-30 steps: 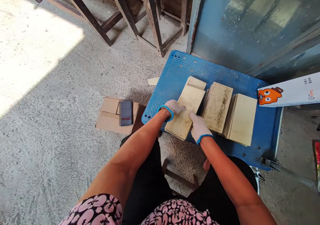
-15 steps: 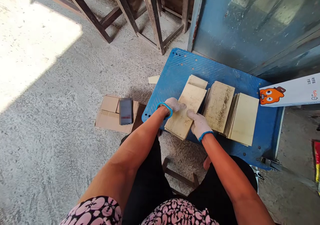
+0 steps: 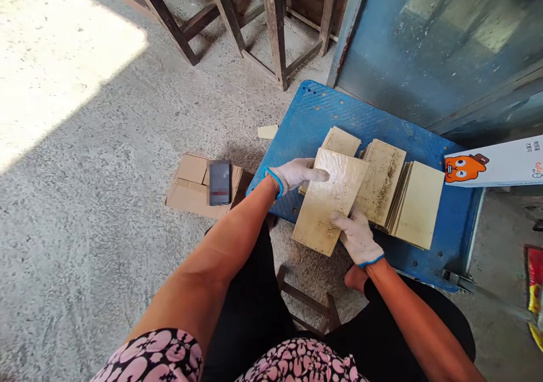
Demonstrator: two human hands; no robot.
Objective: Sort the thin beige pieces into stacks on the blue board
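Both my hands wear white knit gloves with blue cuffs. My right hand (image 3: 357, 235) grips the near right edge of a thin pale wooden board (image 3: 328, 201), lifted off the left stack (image 3: 339, 140) and tilted toward me. My left hand (image 3: 297, 174) rests on the board's far left edge with a finger stretched along it. A second stack of boards (image 3: 384, 178) and a third stack (image 3: 419, 204) lie fanned to the right on the blue plastic platform (image 3: 305, 121).
A flattened cardboard box (image 3: 190, 187) with a phone (image 3: 219, 182) on it lies on the concrete floor to the left. Wooden frame legs (image 3: 275, 31) stand behind. A blue metal panel (image 3: 424, 48) rises at right, and a white carton with an orange cartoon (image 3: 487, 164).
The top board has come up off the left stack and toward me. My right hand slid down to its near edge; my left hand shifted up along its far left edge.
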